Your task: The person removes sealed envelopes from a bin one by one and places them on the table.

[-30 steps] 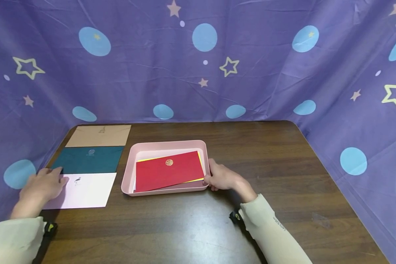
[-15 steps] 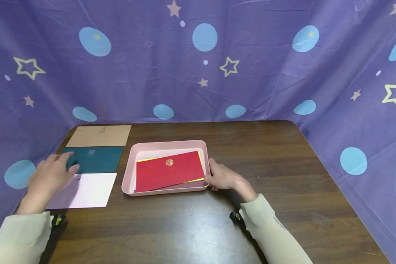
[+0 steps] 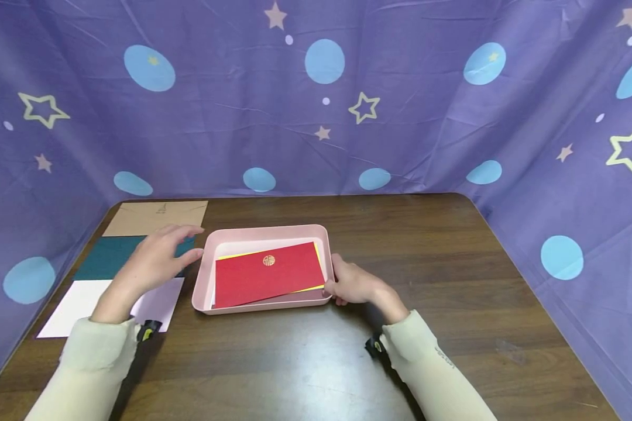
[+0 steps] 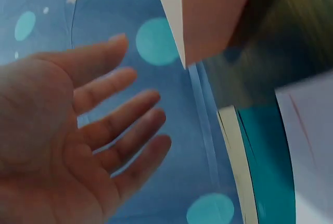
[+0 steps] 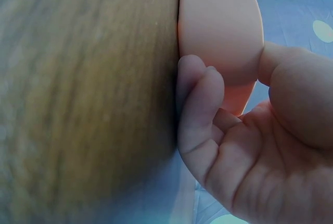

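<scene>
A pink tray (image 3: 202, 283) sits on the table and holds a red envelope (image 3: 268, 279) with a gold emblem, lying askew over a yellow one. My right hand (image 3: 355, 282) grips the tray's right end; in the right wrist view the thumb is on the rim and curled fingers are at the wall (image 5: 223, 26). My left hand (image 3: 155, 257), fingers apart and holding nothing, hovers above a teal envelope (image 3: 102, 257), its fingertips close to the tray's left end. Whether they touch it, I cannot tell.
Above the teal envelope in the head view lies a tan envelope (image 3: 155, 217); below it is a white one (image 3: 81, 301), partly covered by my left forearm. The three form a column along the left edge of the brown wooden table (image 3: 426, 257). A purple patterned curtain (image 3: 411, 128) hangs behind.
My left hand has come off the envelopes on the left and moved right toward the tray. My right hand keeps its grip, and the tray stays in place.
</scene>
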The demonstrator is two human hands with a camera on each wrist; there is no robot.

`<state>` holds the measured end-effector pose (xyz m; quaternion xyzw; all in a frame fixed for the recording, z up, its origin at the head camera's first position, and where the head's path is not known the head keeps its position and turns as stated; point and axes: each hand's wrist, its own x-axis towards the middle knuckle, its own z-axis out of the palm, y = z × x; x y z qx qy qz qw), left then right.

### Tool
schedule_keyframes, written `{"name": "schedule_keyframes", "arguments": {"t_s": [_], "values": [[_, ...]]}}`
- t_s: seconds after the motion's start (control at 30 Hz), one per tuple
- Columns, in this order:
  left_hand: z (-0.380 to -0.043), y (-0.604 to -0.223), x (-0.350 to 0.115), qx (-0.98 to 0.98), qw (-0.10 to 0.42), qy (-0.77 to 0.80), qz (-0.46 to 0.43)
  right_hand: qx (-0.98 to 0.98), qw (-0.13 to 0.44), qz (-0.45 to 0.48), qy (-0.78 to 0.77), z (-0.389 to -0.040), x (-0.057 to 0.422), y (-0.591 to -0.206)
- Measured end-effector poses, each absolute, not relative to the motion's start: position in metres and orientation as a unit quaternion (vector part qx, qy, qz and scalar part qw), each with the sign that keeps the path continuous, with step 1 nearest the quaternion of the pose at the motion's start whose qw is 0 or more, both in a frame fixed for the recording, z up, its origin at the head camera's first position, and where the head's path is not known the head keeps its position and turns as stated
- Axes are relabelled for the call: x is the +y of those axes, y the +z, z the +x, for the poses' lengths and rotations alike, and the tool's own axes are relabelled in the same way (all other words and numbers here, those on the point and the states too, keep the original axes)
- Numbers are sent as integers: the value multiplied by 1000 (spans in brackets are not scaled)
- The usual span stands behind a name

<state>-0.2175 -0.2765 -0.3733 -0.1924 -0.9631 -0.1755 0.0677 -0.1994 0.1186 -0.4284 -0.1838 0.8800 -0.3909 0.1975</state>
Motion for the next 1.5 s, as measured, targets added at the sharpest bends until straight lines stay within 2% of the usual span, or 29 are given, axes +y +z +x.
{"name": "schedule_keyframes", "arguments": {"t_s": [0.23,0.5,0.97,1.5], "values": [[-220,-383,-247,-959,-20,-186,-215,879,196,-187,-392,-199,117,-427],[-221,-397,-231,-953,-18,-173,-250,880,197,-186,-391,-200,115,-429],[-219,-401,-219,-971,-51,-101,-209,879,193,-185,-394,-199,117,-431],[-221,-404,-218,-970,-37,-96,-220,878,191,-188,-396,-198,118,-431]]}}
